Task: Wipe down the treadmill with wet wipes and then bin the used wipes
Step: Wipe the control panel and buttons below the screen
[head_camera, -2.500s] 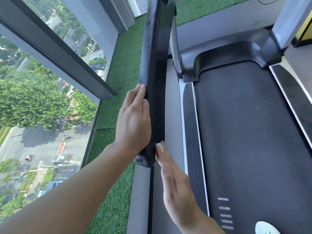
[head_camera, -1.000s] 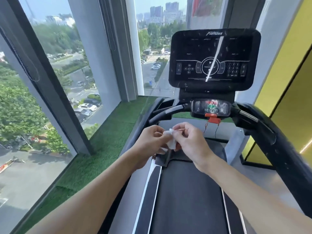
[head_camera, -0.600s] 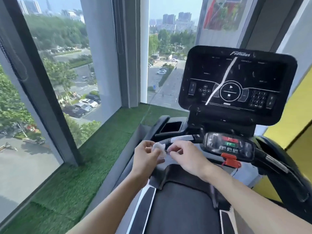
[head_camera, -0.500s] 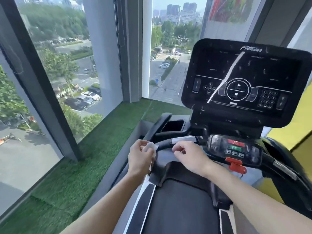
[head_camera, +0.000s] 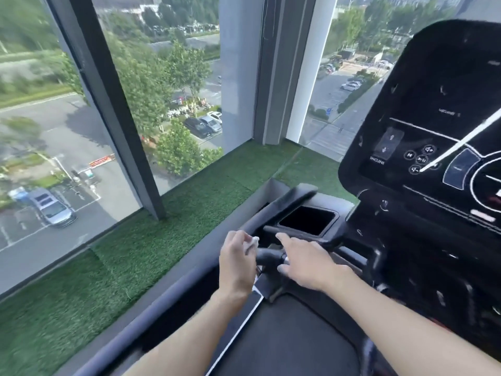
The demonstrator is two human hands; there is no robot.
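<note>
Cupholder recess point(head_camera: 307, 219) dark inside, left hand point(head_camera: 237, 267) pinching wet wipe point(head_camera: 252, 243), right hand point(head_camera: 306, 263) spread over handlebar point(head_camera: 267, 257)

The treadmill screen point(head_camera: 444, 147) is looking shiny like glass, the handlebar point(head_camera: 267, 257) smooth black plastic (a bit glossy), the grass mat point(head_camera: 168, 240) fuzzy.

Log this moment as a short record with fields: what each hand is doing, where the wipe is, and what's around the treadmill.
left hand: holds the crumpled white wipe in its fingers, beside the handlebar
right hand: rests spread on the black handlebar, no wipe in it
console: dark screen, upper right
cup holder: dark recess, contents not visible
belt: below the arms
surroundings: green artificial turf beside the window
bin: not in view
</note>
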